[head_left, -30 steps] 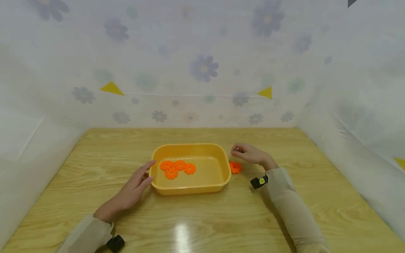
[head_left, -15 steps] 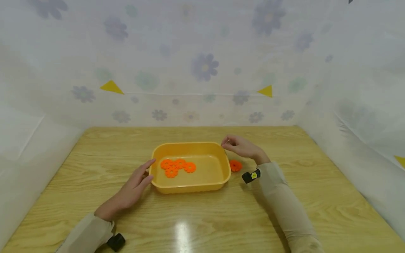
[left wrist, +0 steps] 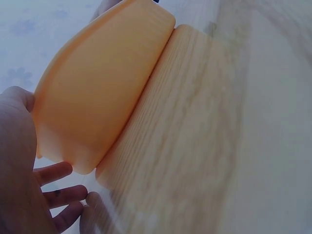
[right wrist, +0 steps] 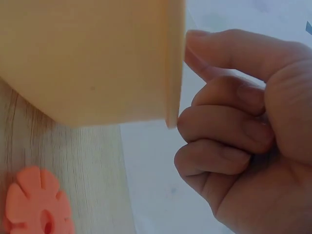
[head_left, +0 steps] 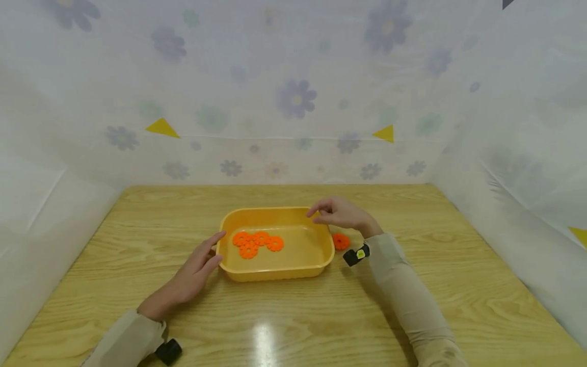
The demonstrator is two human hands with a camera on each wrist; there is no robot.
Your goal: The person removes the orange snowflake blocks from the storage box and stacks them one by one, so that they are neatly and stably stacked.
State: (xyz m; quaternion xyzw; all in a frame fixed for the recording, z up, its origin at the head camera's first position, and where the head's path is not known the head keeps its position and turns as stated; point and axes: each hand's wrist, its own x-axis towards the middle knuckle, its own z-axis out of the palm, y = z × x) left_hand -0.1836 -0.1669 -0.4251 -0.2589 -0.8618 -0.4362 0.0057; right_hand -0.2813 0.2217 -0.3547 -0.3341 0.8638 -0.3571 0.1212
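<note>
Several orange flower-shaped discs (head_left: 248, 250) lie together in the left half of a yellow plastic basin (head_left: 275, 275). My left hand (head_left: 197, 270) rests at the basin's left end, its thumb and fingers spread along the rim and end wall. Over the basin's back right corner hovers my right hand (head_left: 341, 212). Its index finger reaches out with the thumb apart below, while the other fingers curl in. No object shows in it, though the rim hides the fingertips in the right wrist view. Another orange disc (head_left: 341, 241) lies just outside the basin's right wall, below this hand.
The basin stands on a wood-grain table (head_left: 284, 321). A white flower-patterned sheet (head_left: 257, 81) hangs behind and at both sides, with yellow triangles on it. Each wrist carries a small black camera (head_left: 355, 255).
My right hand has moved left, from beside the basin to over its back right corner, and its index finger has straightened. My left hand, the basin and the discs have stayed in place.
</note>
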